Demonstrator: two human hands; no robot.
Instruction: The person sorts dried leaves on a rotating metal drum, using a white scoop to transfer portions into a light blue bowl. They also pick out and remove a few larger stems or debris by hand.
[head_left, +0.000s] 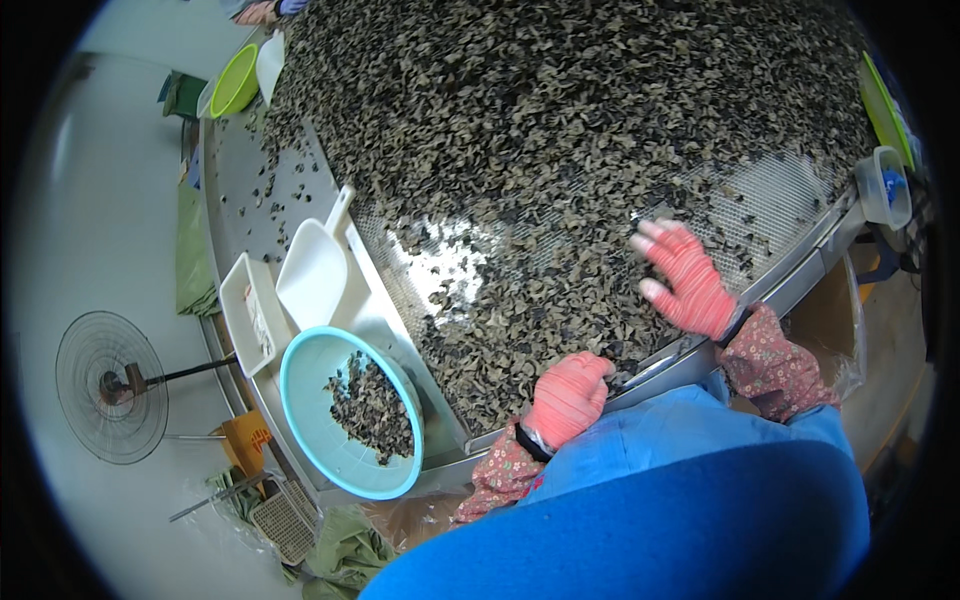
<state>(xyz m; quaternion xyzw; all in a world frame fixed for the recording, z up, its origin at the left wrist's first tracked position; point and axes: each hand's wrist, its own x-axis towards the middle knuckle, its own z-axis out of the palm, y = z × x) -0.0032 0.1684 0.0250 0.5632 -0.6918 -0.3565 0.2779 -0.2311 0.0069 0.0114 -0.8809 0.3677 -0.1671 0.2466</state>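
A broad layer of small, dark, curled pieces (510, 142), apparently dried black fungus, lies on a perforated metal mesh tabletop (765, 195) before me. My right hand (686, 281), in a pink-red knitted glove with whitish fingertips, is held palm down at the right of the near pieces, fingers extended and thumb apart. Nothing is visible in its grasp. By the metal front rim (667, 371) rests my left hand (566, 401), gloved alike. Its fingers curl down at the edge of the pieces, and their undersides are hidden, so whether they pinch anything is unclear.
Left of the mesh stand a light-blue plastic basin (307, 420) with some pieces inside, a white scoop (311, 274) and a white rectangular tray (244, 307). A green basin (235, 81) sits farther off. At right is a clear plastic tub (885, 187). Another person's arm (259, 13) shows at the top.
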